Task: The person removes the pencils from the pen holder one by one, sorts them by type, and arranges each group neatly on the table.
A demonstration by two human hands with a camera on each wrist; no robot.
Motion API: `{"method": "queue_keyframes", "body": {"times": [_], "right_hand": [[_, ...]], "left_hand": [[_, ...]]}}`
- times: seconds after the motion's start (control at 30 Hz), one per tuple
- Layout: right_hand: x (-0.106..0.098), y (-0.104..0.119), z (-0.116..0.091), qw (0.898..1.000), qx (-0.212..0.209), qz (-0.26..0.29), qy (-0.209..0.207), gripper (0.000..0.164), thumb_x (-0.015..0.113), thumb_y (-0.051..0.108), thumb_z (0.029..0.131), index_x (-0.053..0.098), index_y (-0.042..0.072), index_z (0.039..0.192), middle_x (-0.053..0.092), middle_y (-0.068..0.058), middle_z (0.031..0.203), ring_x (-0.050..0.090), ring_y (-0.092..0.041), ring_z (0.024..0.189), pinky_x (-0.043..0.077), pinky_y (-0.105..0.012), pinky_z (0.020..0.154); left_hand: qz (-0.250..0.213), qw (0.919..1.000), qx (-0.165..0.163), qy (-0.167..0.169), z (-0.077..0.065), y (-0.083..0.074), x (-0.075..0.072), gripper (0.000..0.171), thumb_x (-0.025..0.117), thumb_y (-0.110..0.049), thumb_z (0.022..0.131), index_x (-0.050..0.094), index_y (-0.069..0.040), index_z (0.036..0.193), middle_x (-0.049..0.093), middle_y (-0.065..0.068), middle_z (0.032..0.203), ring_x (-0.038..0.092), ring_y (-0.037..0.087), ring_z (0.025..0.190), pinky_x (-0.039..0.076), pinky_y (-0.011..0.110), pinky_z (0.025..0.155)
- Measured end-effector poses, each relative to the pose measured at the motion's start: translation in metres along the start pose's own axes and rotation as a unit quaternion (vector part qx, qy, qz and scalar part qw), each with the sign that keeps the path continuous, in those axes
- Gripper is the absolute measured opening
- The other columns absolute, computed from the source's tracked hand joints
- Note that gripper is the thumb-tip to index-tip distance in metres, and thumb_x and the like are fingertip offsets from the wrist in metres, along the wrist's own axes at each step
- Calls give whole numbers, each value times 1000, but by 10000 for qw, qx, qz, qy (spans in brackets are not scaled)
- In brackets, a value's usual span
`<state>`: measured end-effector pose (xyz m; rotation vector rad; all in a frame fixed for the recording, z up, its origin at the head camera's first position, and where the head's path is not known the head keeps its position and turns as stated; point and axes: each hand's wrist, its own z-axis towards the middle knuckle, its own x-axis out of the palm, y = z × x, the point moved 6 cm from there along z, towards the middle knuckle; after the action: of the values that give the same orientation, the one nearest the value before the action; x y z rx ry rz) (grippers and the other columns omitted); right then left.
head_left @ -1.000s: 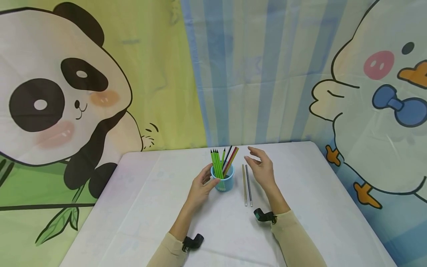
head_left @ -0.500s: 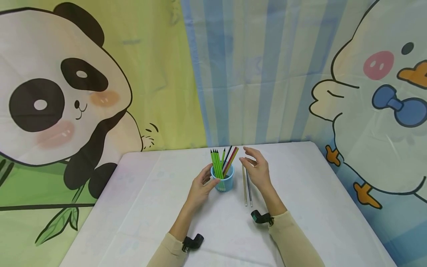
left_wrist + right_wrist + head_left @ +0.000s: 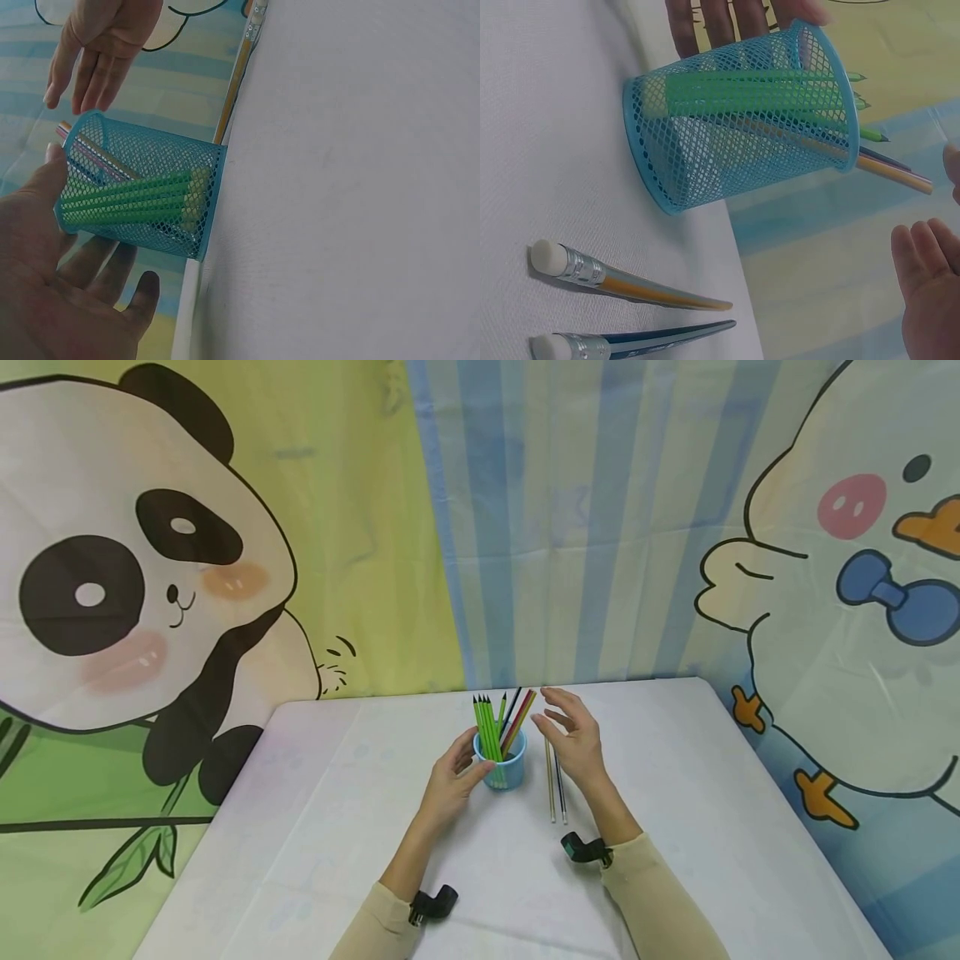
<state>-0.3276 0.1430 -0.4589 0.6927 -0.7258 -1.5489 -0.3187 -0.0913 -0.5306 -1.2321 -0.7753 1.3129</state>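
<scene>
A light blue mesh pencil cup (image 3: pixel 510 774) stands upright, holding several green pencils (image 3: pixel 489 731) with dark points and a few slimmer red, yellow and dark ones. My left hand (image 3: pixel 448 785) holds the cup from its left side, thumb at the rim and fingers round the far wall, as the left wrist view shows. To the right, a gold pencil (image 3: pixel 656 291) and a dark blue striped pencil (image 3: pixel 660 339) lie side by side on the table, white erasers towards me. My right hand (image 3: pixel 577 743) hovers over their far ends, fingers loosely bent, nothing in its grasp.
A white-covered table (image 3: pixel 315 827) carries everything. Behind it hangs a printed cloth with a panda (image 3: pixel 180 610) on the left and a white duck (image 3: pixel 847 652) on the right. Each wrist wears a small black camera (image 3: pixel 435 906).
My right hand has moved slightly left, closer to the cup, and now covers the far ends of the loose pencils. The left hand and cup have stayed in place.
</scene>
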Motion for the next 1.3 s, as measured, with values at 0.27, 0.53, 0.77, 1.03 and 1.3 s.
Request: {"method": "queue_keyframes", "body": {"times": [0.27,0.53,0.77,1.03,1.3], "right_hand": [[8,30,0,9999,18,-96,135,43,70,-15,90,60,-16,132,56,-34,137,58,-36,129,49,-64,103],[14,32,-2,9994,100,-202,279,41,68,-11,94,60,-15,134,57,-33,140,56,-48,131,55,-48,107],[17,25,-4,9988,291,-136,359,41,67,-10,95,60,-13,135,57,-32,142,57,-49,130,48,-65,106],[23,24,-3,9993,224,-104,287,37,66,-12,95,62,-15,131,63,-36,130,63,-53,115,51,-62,101],[26,22,-3,9976,351,-599,77,32,70,-9,94,68,-10,126,72,-31,115,71,-46,102,60,-28,93]], "left_hand": [[-69,10000,-18,-29,1,0,0,69,78,-31,95,47,-23,156,61,7,148,59,30,136,42,57,119],[-54,10000,-27,-42,0,2,-1,68,78,-32,95,47,-24,156,62,6,148,59,30,136,41,58,119],[5,10000,-52,-15,0,0,0,67,77,-32,96,46,-25,156,61,4,148,59,28,137,43,56,118],[62,10000,-14,-14,1,-2,0,71,77,-39,95,46,-25,157,60,5,150,58,28,138,43,55,118],[103,9999,6,1,-1,-2,1,70,76,-36,96,45,-22,157,59,8,151,58,30,137,44,56,117]]}}
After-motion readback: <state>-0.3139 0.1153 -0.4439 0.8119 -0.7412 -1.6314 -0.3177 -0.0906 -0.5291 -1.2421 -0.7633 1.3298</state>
